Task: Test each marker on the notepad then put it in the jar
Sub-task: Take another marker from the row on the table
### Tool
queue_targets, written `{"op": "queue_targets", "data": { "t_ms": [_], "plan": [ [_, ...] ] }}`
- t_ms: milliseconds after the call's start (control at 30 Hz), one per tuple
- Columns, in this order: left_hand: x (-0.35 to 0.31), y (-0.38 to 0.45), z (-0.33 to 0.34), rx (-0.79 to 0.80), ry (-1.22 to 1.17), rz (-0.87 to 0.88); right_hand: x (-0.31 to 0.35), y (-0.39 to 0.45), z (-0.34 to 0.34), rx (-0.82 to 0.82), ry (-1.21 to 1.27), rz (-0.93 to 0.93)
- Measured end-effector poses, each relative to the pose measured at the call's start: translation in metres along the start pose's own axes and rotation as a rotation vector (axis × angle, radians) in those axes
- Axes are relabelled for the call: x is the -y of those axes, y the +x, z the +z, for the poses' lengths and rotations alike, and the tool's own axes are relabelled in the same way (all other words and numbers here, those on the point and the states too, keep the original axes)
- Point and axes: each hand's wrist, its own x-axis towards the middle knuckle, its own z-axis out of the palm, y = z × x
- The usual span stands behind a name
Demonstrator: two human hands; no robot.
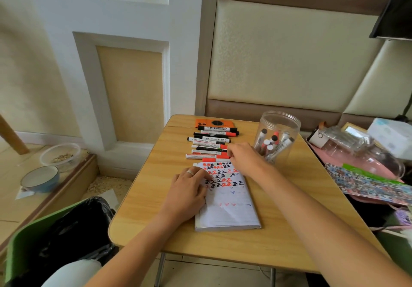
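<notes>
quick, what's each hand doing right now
Left hand: open, flat on the notepad.
Right hand: fingers curled at the row of markers; grip cannot be told.

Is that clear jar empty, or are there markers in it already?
Partly filled. The jar stands upright with no lid, and several markers lean inside it, while more markers lie in a row on the table.

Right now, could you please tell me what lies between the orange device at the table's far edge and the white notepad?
In the head view, a row of red and black markers fills the stretch between orange device and notepad.
</notes>
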Motion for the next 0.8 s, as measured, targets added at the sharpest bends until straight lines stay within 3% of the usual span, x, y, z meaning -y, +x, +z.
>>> {"op": "queue_targets", "data": {
  "t_ms": [367, 500, 667, 800],
  "plan": [
    [0.002, 0.002, 0.002, -0.008, -0.048, 0.007, -0.002, 0.007, 0.003, 0.037, -0.058, 0.002],
    [0.000, -0.001, -0.001, -0.016, -0.104, -0.016, 0.005, -0.005, -0.001, -0.057, -0.120, -0.071],
    [-0.001, -0.001, 0.000, -0.107, -0.365, -0.095, 0.011, -0.039, -0.002, -0.097, -0.110, -0.134],
    [0.005, 0.001, 0.003, -0.124, -0.280, -0.048, 0.007, -0.064, 0.009, -0.148, -0.041, -0.155]
  ]
}}
